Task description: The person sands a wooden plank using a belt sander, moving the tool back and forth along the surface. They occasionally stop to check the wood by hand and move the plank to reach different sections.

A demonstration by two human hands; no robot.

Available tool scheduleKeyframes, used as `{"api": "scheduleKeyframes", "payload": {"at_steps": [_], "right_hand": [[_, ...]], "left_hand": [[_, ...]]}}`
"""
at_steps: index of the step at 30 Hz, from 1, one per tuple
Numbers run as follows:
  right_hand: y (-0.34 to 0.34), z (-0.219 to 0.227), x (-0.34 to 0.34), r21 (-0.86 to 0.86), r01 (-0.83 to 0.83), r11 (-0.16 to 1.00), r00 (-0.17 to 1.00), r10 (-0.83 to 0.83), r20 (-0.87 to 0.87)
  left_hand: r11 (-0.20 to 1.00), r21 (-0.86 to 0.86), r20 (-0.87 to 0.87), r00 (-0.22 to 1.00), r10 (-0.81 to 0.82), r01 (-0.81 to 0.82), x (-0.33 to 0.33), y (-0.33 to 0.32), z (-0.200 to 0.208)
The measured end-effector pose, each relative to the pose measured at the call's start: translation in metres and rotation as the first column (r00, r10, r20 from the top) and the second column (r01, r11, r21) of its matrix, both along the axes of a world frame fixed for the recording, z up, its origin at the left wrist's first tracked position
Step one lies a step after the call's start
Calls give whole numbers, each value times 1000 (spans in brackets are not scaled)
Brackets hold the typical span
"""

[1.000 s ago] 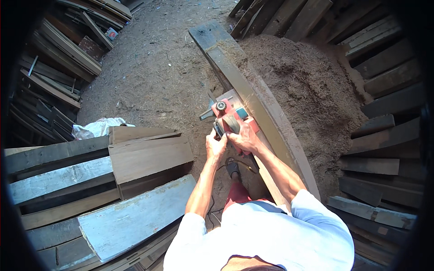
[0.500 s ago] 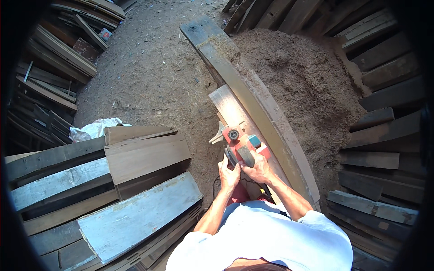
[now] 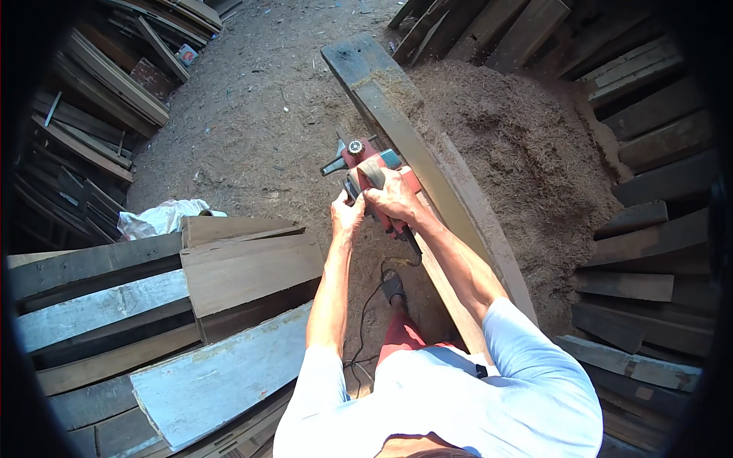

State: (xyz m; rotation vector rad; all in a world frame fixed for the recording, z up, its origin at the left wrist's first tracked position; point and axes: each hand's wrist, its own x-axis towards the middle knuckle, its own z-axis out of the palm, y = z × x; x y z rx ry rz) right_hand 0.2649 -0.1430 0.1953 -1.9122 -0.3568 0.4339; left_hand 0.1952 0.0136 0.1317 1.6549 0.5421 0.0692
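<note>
Out at arm's length, both my hands grip a red electric hand planer (image 3: 369,166), which has a round dark knob at its front and a guide fence sticking out at its left. My left hand (image 3: 348,214) is closed on the planer's left side. Over the top handle wraps my right hand (image 3: 395,197). Under the tool lies a pale wooden board (image 3: 450,291), its far end hidden by the planer. The board runs back toward my body, alongside a long thick beam (image 3: 431,164).
A black power cord (image 3: 363,317) trails across the ground by my sandaled foot (image 3: 392,284). Stacked planks (image 3: 252,267) stand close on the left, with a white sack (image 3: 164,219) behind them. Wood shavings (image 3: 527,145) are heaped right of the beam; more boards (image 3: 626,286) line the right side.
Both hands have pushed the planer forward and slightly left along the board, toward its far end. My arms are more stretched out, and my foot and more cord show.
</note>
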Motion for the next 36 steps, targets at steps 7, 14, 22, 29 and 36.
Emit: {"api": "scheduleKeyframes", "payload": {"at_steps": [7,14,22,29,36], "right_hand": [[-88,19,-131,47,52,998,989,-45,-144],[-185,13,-253,-68,43,997,980,-55,-189],[-133,20,-194,-84,47,995,962,-68,-263],[-57,11,-85,24,43,999,997,-42,-70],[19,18,5,-16,-35,999,977,31,-211]], "left_hand": [[980,181,-56,996,-67,76,-131,-82,-12],[954,287,-121,991,-56,89,-260,-183,-14],[959,269,-124,991,-56,87,-205,-135,-15],[989,102,36,993,-109,105,-81,-53,0],[999,-52,51,999,-4,7,4,31,-16]]}}
